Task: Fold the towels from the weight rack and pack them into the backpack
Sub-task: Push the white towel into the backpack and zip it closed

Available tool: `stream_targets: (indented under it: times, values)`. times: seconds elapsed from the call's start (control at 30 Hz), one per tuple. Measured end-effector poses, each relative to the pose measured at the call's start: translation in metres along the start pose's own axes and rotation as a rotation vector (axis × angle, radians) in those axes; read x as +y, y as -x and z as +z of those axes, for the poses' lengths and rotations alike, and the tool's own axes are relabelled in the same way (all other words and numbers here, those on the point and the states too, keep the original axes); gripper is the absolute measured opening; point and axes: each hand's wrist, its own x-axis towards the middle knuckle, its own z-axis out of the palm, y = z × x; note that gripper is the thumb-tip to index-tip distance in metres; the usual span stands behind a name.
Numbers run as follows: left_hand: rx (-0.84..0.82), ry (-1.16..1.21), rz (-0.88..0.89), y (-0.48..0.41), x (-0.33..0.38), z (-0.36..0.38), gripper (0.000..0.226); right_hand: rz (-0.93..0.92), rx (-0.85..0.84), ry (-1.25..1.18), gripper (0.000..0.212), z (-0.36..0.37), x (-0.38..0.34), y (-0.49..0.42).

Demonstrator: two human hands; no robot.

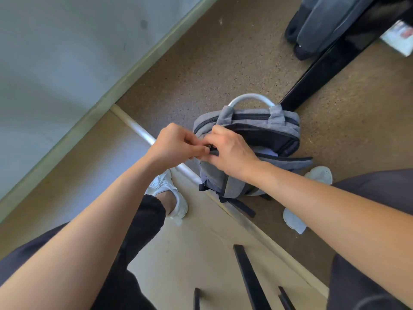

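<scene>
Grey backpack (245, 130) stands on the brown floor (201, 63) between two white shoes (320, 174), its top partly open. The left hand (176, 142) pinches the black zipper pull (210, 146). The right hand (232, 151) curls its fingers round the bag's edge, touching the left.

Bright, even light, only soft shadows on the floor (223, 70) by the backpack (245, 117). The wall (55, 63) at upper left and the dark gear (324, 23) at upper right are smeared with blur, and lines bow near the frame's edges.
</scene>
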Motion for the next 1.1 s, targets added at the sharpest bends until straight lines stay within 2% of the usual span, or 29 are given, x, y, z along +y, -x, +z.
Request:
stream_targets:
  times: [0.13, 0.2, 0.27, 0.33, 0.43, 0.63, 0.7, 0.8, 0.93, 1.03, 1.1]
  values:
    - [-0.006, -0.018, -0.005, 0.001, -0.001, -0.005, 0.013, 0.082, 0.069, -0.086, 0.005, 0.003, 0.004, -0.006]
    - [0.006, -0.234, 0.013, 0.002, -0.008, 0.001, 0.016, 0.122, 0.088, -0.139, 0.005, 0.002, 0.005, -0.004]
    - [0.012, -0.448, 0.058, 0.005, -0.015, 0.015, 0.036, 0.172, 0.09, -0.21, 0.003, -0.001, 0.005, -0.002]
    - [0.014, -0.54, 0.126, 0.006, -0.021, 0.03, 0.046, 0.2, 0.085, -0.25, 0.003, -0.006, 0.003, -0.001]
    - [0.053, -0.647, 0.175, -0.001, -0.028, 0.038, 0.029, 0.181, 0.062, -0.237, 0.007, -0.016, 0.001, 0.0]
    - [0.062, -0.706, 0.118, -0.005, -0.028, 0.036, 0.032, 0.165, 0.121, -0.106, 0.008, -0.034, 0.006, 0.003]
    - [0.066, -0.725, 0.068, -0.006, -0.027, 0.031, 0.034, 0.24, 0.194, -0.081, 0.007, -0.045, 0.017, 0.004]
    - [0.097, -0.765, -0.022, -0.006, -0.02, 0.025, 0.034, 0.448, 0.295, -0.08, 0.009, -0.063, 0.044, 0.008]
    - [0.099, -0.939, -0.069, -0.004, 0.005, 0.021, 0.032, 0.563, 0.215, -0.1, 0.01, -0.072, 0.06, 0.021]
    - [0.228, -0.822, 0.121, -0.004, 0.03, 0.024, 0.039, 0.612, 0.133, -0.225, 0.008, -0.078, 0.06, 0.028]
    - [0.273, -0.657, 0.405, -0.007, 0.044, 0.036, 0.037, 0.639, 0.122, -0.295, 0.007, -0.082, 0.061, 0.03]
